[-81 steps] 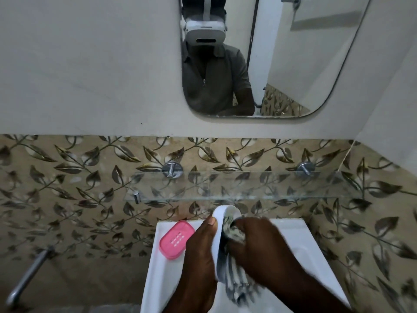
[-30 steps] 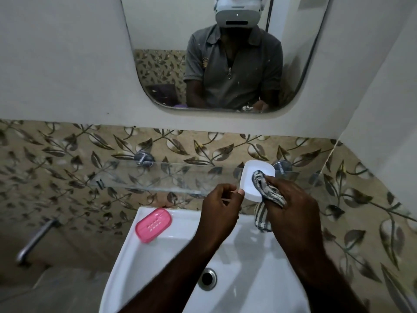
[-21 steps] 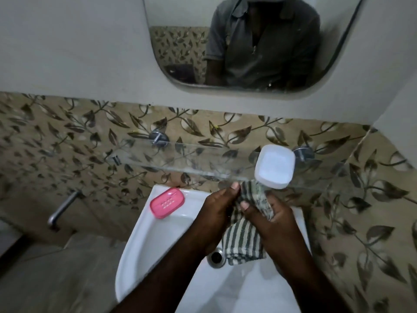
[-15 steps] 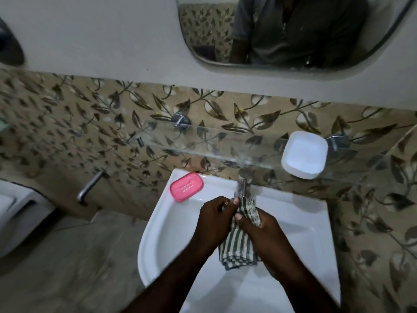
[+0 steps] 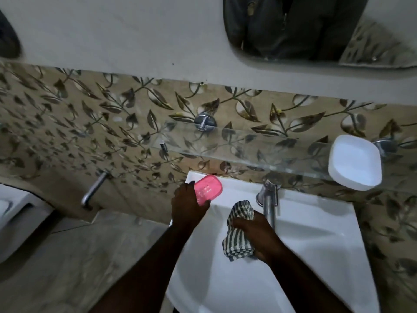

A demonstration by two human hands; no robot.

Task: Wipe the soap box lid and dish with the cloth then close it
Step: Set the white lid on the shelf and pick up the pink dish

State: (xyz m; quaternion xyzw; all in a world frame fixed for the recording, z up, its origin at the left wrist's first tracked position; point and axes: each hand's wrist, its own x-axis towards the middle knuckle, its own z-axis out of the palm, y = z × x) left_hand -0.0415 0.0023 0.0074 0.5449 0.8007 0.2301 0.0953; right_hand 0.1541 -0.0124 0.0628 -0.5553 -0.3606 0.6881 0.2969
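The pink soap dish (image 5: 208,188) sits on the back left corner of the white washbasin (image 5: 316,233). My left hand (image 5: 188,203) grips its near end, thumb on one side and fingers on the other. The white lid (image 5: 354,162) lies hollow side up on the glass shelf (image 5: 248,145) at the right, apart from both hands. My right hand (image 5: 257,236) holds the bunched green-and-white striped cloth (image 5: 238,231) over the basin, just left of the tap.
A chrome tap (image 5: 268,199) stands at the basin's back edge. A second chrome pipe (image 5: 93,192) juts from the leaf-patterned tiles on the left. A mirror (image 5: 316,30) hangs above. A white fixture (image 5: 13,220) is at the far left.
The lid went from my hands onto the glass shelf. My left hand let go of the cloth and reached left to the pink dish. My right hand kept the cloth.
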